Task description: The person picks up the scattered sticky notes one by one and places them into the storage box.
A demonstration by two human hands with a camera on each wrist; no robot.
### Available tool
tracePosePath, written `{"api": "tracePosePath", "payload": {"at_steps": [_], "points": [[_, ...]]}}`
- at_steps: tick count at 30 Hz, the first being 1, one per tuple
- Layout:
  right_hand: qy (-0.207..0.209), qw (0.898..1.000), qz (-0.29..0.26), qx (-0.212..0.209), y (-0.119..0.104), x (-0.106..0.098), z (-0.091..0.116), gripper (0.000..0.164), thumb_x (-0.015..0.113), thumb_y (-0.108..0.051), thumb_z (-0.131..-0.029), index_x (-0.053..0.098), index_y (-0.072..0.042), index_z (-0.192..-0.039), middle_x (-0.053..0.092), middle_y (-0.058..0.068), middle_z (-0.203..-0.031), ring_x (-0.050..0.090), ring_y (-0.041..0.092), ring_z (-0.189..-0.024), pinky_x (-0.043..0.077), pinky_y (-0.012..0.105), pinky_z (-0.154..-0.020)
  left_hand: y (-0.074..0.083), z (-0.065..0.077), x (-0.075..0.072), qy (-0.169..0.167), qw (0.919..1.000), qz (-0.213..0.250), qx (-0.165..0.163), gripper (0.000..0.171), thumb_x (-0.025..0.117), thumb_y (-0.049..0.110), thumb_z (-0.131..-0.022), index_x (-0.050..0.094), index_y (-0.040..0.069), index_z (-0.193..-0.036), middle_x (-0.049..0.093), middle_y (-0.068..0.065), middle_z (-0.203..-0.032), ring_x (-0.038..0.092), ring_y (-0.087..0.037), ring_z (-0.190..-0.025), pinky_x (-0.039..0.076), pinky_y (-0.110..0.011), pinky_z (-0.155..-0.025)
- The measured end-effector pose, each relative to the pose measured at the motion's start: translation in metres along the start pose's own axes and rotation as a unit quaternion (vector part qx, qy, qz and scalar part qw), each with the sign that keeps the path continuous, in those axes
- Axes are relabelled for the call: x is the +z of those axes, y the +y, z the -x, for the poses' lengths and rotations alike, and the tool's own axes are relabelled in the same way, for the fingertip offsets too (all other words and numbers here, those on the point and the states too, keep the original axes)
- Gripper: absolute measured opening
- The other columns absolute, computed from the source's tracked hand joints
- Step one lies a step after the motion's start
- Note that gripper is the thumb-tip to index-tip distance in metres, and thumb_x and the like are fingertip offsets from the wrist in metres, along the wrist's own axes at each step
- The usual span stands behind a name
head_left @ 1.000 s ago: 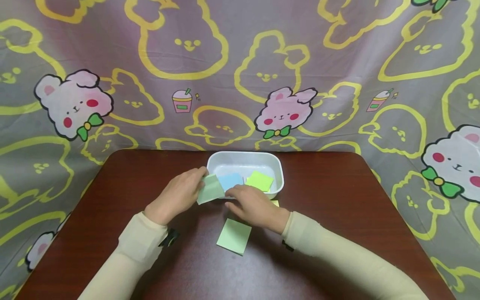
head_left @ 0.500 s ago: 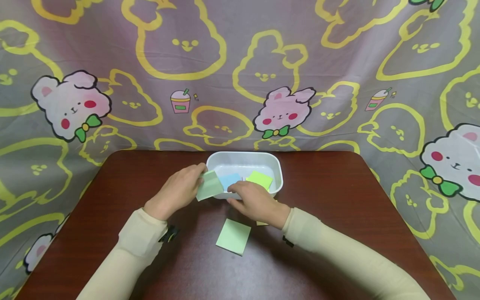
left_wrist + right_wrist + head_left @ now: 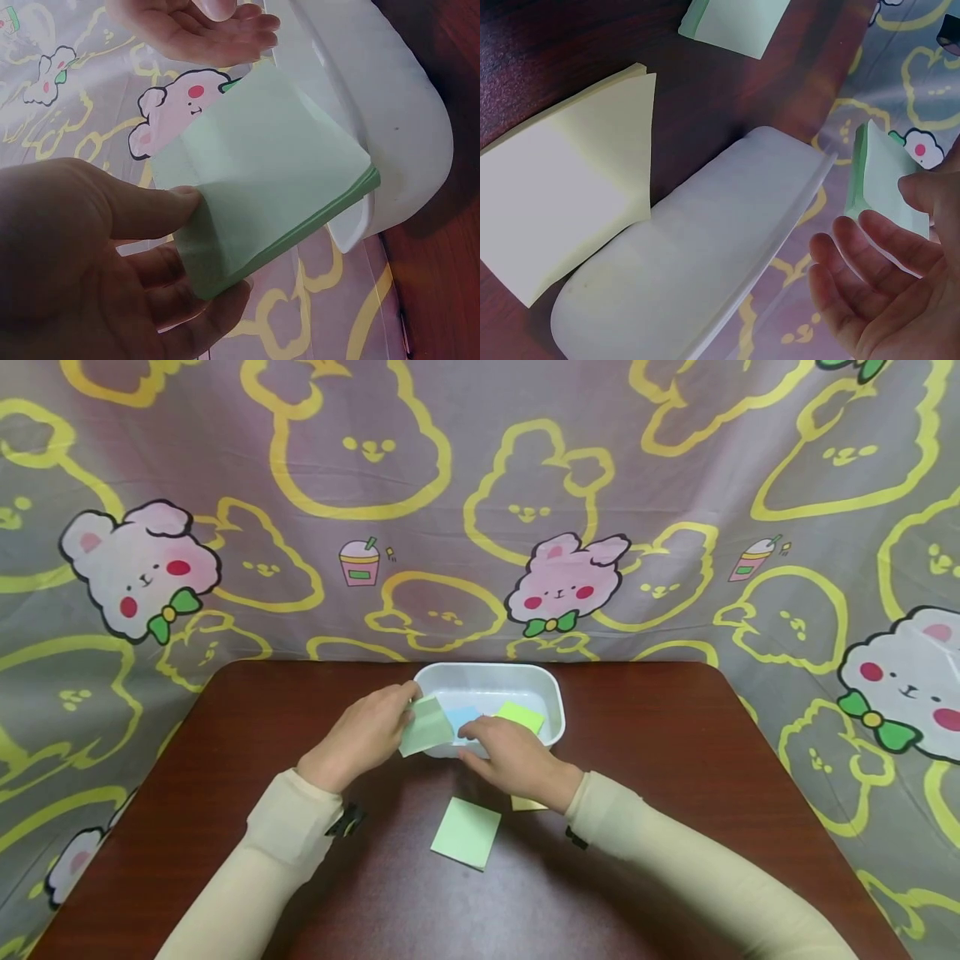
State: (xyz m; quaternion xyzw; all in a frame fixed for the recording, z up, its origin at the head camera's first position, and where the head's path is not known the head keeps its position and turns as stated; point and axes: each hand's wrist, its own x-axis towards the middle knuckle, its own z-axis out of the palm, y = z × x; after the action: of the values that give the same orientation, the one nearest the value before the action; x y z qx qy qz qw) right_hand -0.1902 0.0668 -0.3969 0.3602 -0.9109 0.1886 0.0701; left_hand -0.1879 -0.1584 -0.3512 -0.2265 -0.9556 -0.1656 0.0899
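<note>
Green notepad (image 3: 426,727) is tilted at the white tray's (image 3: 487,681) front left edge in the head view, gripped by the left hand (image 3: 363,735). Blue notes (image 3: 462,713) and lime notes (image 3: 522,715) lie in the tray; the right hand (image 3: 517,760) is over its front rim. On the table (image 3: 637,735) lie a pale green pad (image 3: 467,832) and a partly hidden yellow pad (image 3: 527,804). Left wrist view: thumb above, fingers below, pinching the notepad. Right wrist view: the right hand's fingers bend loosely near the notepad; whether they touch, I cannot tell.
</note>
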Motion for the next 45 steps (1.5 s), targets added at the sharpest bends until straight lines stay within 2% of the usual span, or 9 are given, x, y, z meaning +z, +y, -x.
{"api": "tracePosePath", "payload": {"at_steps": [20,45], "points": [[-0.008,1.000,-0.004,0.010,0.005,-0.001,0.000,0.030,0.060,-0.030,-0.094,0.066,-0.008,-0.114,0.071,0.006,-0.105,0.066,0.017,-0.095,0.054,0.035,-0.084,0.004,-0.008,0.001,0.015,0.9997,0.010,-0.013,0.018,0.060,0.007,-0.093,0.056,0.009,-0.110,0.062,-0.007,-0.089,0.056,-0.022,-0.078,0.047,-0.037,-0.068],[-0.014,0.999,-0.006,0.031,0.012,-0.003,-0.002,0.031,0.062,-0.030,-0.093,0.067,-0.007,-0.114,0.072,0.006,-0.108,0.068,0.018,-0.098,0.055,0.037,-0.086,0.001,-0.019,0.011,0.023,0.9994,0.018,-0.019,0.019,0.060,0.007,-0.093,0.056,0.009,-0.112,0.064,-0.009,-0.092,0.059,-0.025,-0.082,0.049,-0.041,-0.072]]}}
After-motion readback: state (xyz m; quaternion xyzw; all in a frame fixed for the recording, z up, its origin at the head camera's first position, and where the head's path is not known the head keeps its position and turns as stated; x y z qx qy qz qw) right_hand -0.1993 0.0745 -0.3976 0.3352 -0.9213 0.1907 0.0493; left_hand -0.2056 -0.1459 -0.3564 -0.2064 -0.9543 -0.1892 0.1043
